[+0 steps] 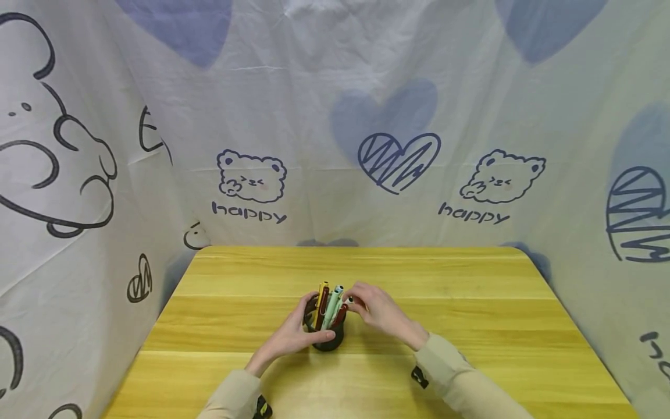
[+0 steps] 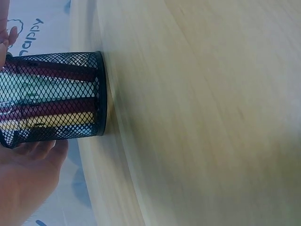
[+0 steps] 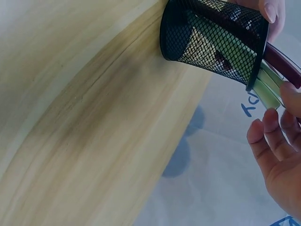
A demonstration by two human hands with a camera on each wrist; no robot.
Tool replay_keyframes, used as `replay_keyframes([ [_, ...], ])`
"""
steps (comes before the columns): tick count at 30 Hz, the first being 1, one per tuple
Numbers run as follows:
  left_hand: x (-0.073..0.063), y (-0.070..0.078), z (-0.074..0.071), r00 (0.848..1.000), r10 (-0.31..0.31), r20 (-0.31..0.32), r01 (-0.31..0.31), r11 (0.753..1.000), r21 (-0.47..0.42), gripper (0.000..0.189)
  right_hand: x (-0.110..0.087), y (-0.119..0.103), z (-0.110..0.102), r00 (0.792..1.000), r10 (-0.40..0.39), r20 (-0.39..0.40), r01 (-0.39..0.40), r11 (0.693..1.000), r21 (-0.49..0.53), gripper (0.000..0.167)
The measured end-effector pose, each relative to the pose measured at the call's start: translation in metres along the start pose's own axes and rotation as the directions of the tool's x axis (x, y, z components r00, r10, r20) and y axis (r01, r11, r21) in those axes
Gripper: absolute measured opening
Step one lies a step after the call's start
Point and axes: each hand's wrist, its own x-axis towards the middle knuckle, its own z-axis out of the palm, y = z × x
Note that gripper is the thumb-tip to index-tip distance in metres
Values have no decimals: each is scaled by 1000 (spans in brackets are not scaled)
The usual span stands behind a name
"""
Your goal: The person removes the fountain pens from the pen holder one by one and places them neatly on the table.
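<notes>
A black mesh pen holder [image 1: 328,344] stands on the table with several pens leaning in it. Yellow [image 1: 320,297], dark red [image 1: 321,309] and light green [image 1: 331,309] pens rise above its rim. My left hand [image 1: 291,333] grips the holder from the left, thumb across its front; fingers also show beside the mesh in the left wrist view. At the holder's right rim, my right hand [image 1: 378,309] pinches the top of a pen, largely hidden by the fingers. In the right wrist view, light green pens [image 3: 266,94] and a dark red pen [image 3: 282,65] stick out near its fingertips.
The wood-grain table [image 1: 471,314] extends around the holder on all sides. A pale printed cloth [image 1: 314,116] hangs behind the table's far edge and along both sides. Black straps [image 1: 419,377] show at the wrists below the beige sleeves.
</notes>
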Motion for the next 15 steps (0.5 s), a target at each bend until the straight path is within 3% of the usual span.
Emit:
replay_keyframes([
  [5,0,0,1,1000,-1,3,1,1000,-1,102,-1,-2,-1,998,-21,-52,19,999,-40,14],
  [9,0,0,0,1000,0,0,0,1000,-4,102,-1,-2,-4,997,-11,-82,10,1000,-14,14],
  [15,0,-1,0,1000,1,-1,-1,1000,0,102,-6,-2,-9,993,104,-54,-92,978,185,14],
])
